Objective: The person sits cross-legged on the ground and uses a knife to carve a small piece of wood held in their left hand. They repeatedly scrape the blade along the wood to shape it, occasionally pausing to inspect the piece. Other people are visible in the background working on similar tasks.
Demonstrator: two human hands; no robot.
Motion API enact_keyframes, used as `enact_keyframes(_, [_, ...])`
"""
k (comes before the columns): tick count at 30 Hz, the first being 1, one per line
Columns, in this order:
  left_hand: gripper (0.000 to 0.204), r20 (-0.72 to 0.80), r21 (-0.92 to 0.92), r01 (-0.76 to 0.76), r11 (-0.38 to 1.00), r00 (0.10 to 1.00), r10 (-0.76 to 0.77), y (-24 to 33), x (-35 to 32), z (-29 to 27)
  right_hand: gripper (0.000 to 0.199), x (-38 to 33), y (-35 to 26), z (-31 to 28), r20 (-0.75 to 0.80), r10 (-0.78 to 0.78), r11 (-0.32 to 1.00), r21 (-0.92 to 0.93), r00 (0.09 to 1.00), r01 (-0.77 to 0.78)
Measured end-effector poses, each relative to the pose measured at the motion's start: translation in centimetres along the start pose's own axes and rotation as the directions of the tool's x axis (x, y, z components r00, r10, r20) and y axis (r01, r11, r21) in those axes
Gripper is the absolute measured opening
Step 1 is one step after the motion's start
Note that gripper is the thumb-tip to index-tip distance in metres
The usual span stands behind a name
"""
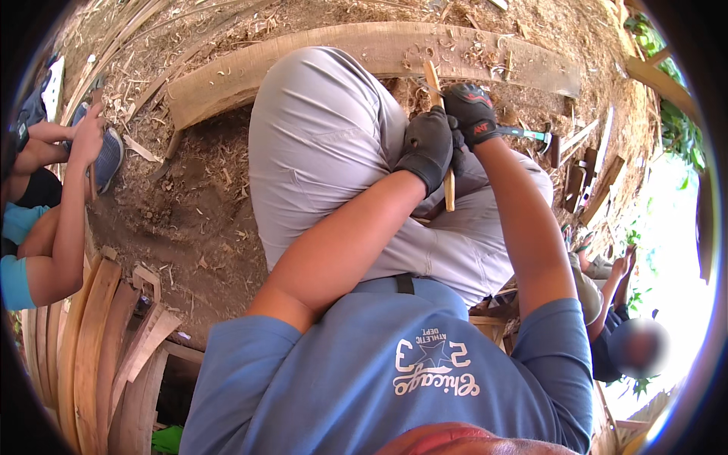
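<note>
A narrow pale wooden strip (pixel 450 191) stands nearly upright in the picture, over my lap between the two hands. My left hand (pixel 427 145), in a black work glove, is closed around its middle. Against the strip's far right side sits my right hand (pixel 470 112), also gloved and closed, touching the left. What its fingers hold is hidden by the glove. Beyond the hands, a broad curved wooden plank (pixel 318 61) lies on the ground, with curled shavings on it. To the right of my right hand lies a hammer (pixel 547 141) with a green and black handle.
Shavings cover the dirt ground (pixel 197 220). Long curved wooden staves (pixel 95 334) are stacked at lower left, and short wood pieces (pixel 603 189) lie at right. A co-worker's hand (pixel 89 136) shows at far left; another person (pixel 607 334) sits at far right.
</note>
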State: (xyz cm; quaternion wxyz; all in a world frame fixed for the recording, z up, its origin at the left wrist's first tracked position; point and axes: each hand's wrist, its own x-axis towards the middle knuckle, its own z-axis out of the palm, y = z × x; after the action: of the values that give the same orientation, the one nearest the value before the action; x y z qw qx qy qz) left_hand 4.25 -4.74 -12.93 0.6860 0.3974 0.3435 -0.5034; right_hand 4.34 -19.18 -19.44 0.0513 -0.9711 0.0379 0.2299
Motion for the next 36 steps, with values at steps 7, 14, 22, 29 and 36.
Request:
enact_keyframes(7, [0.033, 0.054, -0.054, 0.002, 0.999, 0.999, 0.001, -0.2, 0.6, 0.0, 0.015, 0.5, 0.8, 0.9, -0.011, 0.041, 0.999, 0.023, 0.999, -0.041])
enact_keyframes(14, [0.032, 0.064, -0.115, -0.004, 0.993, 0.998, 0.012, 0.3, 0.9, 0.3, 0.017, 0.3, -0.3, -1.1, 0.039, 0.112, 0.993, -0.035, 0.993, -0.111])
enact_keyframes(22, [0.031, 0.111, 0.225, -0.308, 0.924, 0.951, 0.29, -2.7, 4.5, -1.0, 0.02, 3.6, 3.2, 5.9, 0.086, 0.194, 0.976, 0.08, 0.977, -0.201])
enact_keyframes(29, [0.034, 0.052, -0.002, -0.099, 0.995, 0.994, 0.099, -0.8, 3.4, -0.2, 0.014, -0.5, 2.4, 0.3, 0.034, -0.13, 0.966, 0.229, 0.991, 0.119])
enact_keyframes(36, [0.036, 0.057, -0.054, -0.03, 0.998, 0.998, 0.034, -0.5, 3.4, -0.1, 0.015, 0.0, 2.1, -0.2, 0.055, -0.116, 0.992, 0.048, 0.992, 0.114])
